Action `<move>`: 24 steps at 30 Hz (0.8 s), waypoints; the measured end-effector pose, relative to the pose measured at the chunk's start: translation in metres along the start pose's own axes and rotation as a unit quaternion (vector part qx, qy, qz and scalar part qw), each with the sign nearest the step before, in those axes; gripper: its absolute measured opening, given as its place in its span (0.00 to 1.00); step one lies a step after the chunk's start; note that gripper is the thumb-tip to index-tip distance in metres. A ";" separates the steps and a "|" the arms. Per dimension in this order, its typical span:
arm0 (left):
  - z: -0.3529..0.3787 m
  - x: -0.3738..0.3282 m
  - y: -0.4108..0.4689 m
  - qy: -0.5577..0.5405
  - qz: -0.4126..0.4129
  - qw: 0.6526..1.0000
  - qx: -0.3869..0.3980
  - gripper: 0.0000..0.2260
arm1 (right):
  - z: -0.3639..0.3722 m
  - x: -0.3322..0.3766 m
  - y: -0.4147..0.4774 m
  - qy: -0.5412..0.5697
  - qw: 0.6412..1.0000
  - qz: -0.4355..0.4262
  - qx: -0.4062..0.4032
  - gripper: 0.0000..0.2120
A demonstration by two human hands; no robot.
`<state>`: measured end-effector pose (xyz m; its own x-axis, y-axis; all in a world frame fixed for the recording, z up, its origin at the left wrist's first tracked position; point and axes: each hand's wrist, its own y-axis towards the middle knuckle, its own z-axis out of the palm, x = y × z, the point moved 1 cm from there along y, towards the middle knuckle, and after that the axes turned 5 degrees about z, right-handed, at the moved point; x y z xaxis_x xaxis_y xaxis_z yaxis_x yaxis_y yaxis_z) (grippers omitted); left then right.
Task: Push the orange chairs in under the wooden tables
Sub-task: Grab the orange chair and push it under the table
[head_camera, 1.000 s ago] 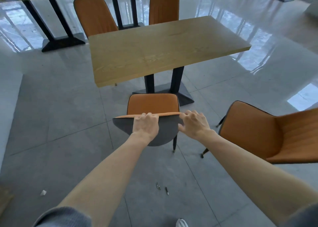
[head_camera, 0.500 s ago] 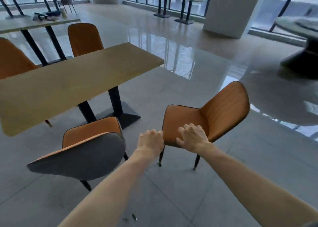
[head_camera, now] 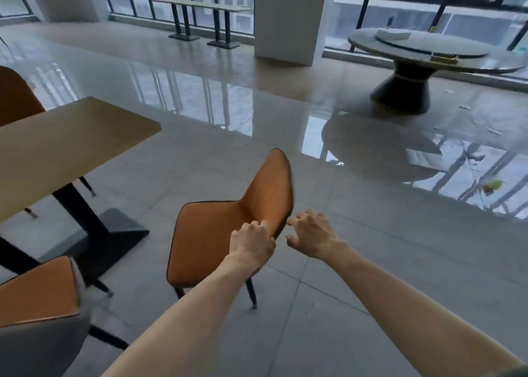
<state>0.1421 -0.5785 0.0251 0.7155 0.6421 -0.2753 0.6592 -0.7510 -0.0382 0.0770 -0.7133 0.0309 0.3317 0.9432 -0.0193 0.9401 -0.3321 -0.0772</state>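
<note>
Two hands reach the orange chair (head_camera: pixel 217 239) beside the tabletop (head_camera: pixel 65 148) corner: left hand (head_camera: pixel 251 243) curls its fingers on the backrest edge, right hand (head_camera: pixel 311 235) hovers, fingers spread wide.

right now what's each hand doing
Left hand: closed on the edge of the orange chair backrest.
Right hand: open, fingers spread, holding nothing.
</note>
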 end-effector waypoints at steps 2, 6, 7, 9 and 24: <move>0.002 -0.014 0.026 -0.017 -0.006 1.000 -0.001 0.12 | -0.001 -0.027 0.014 -0.002 1.000 0.007 0.006 0.19; 0.013 -0.030 0.079 -0.057 -0.023 0.998 0.001 0.13 | 0.005 -0.066 0.051 0.003 1.000 0.002 0.021 0.21; 0.018 -0.032 0.092 -0.064 -0.029 0.998 0.001 0.14 | 0.008 -0.073 0.062 0.002 1.000 -0.003 0.022 0.21; 0.027 -0.035 0.119 -0.074 -0.041 0.996 0.004 0.16 | 0.014 -0.089 0.087 0.001 1.000 -0.020 0.020 0.22; 0.077 -0.025 0.285 -0.124 -0.181 0.972 0.081 0.39 | 0.042 -0.162 0.304 -0.041 0.957 -0.280 0.070 0.38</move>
<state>0.2939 -0.8202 -0.0528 0.3527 0.8272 -0.4374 0.7981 -0.5100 -0.3210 0.3059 -0.9668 -0.0313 -0.2329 0.9724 -0.0143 0.9470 0.2235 -0.2307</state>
